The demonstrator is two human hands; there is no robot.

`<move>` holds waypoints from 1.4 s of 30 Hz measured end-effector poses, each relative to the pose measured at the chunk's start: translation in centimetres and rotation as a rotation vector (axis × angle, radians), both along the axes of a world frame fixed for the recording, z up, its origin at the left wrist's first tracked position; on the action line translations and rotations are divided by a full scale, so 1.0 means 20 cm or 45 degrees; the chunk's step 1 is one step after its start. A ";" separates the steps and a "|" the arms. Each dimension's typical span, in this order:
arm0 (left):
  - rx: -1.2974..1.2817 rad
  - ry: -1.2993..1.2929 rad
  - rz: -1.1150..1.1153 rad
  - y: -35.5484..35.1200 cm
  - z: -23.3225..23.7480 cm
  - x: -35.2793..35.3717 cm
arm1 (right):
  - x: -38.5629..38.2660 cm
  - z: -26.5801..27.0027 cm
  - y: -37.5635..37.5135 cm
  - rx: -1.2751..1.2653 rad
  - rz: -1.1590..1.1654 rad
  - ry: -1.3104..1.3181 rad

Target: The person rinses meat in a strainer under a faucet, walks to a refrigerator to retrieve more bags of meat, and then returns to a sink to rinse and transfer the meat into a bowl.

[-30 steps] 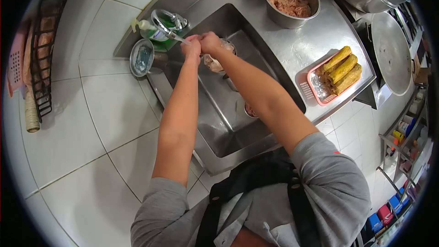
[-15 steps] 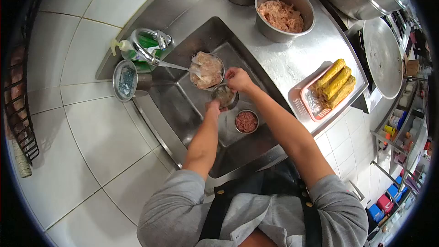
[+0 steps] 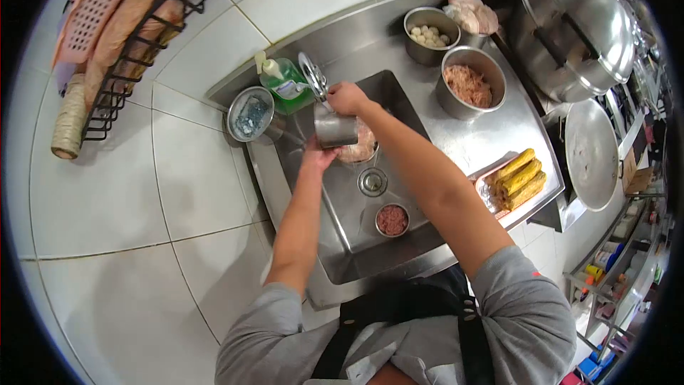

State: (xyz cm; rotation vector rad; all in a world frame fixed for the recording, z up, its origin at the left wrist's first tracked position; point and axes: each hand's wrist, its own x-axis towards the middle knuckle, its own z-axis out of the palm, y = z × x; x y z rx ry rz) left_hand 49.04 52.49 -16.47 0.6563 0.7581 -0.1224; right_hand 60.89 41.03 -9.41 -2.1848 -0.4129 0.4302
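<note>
My left hand [image 3: 320, 155] grips the lower side of a round stainless-steel container [image 3: 335, 128], which is tilted over the sink [image 3: 328, 221]. At the container's upper edge, close to the tap [image 3: 313, 75], my right hand [image 3: 347, 98] has its fingers curled; whether they hold the rim or the tap is hidden. Partly behind the container sits a bowl of pale raw meat [image 3: 362, 148]. Thin streaks of water show below the container, near the drain [image 3: 372, 182]. A small bowl of red minced meat [image 3: 392, 220] stands on the sink floor.
Right of the sink are a pot of minced meat [image 3: 468, 87], a pot of white balls [image 3: 429, 34] and a basket with yellow rolls [image 3: 520, 180]. A green soap bottle [image 3: 286, 82] and a metal bowl [image 3: 251, 115] stand left. A wire rack [image 3: 132, 64] hangs upper left.
Both hands have moved from above the drain up toward the tap, bringing the container with them and tilting it. The drain now shows. The camera view has turned and shifted.
</note>
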 end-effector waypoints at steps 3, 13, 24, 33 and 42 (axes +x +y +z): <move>-0.576 -0.339 -0.203 -0.03 -0.12 0.13 | -0.14 0.14 0.07 -0.307 0.096 -0.308; -0.276 -0.189 -0.046 0.13 -0.19 -0.07 | -0.05 -0.21 0.18 -0.003 0.162 -0.090; -0.306 0.178 0.235 0.13 -0.26 -0.37 | -0.17 -0.50 0.46 -0.078 -0.017 -0.926; -0.785 0.101 0.118 0.07 -0.27 -0.21 | -0.42 -0.16 0.21 0.076 -0.037 -0.084; -0.012 0.386 0.194 -0.01 -0.07 -0.22 | -0.48 -0.04 0.01 -0.258 -0.280 -0.099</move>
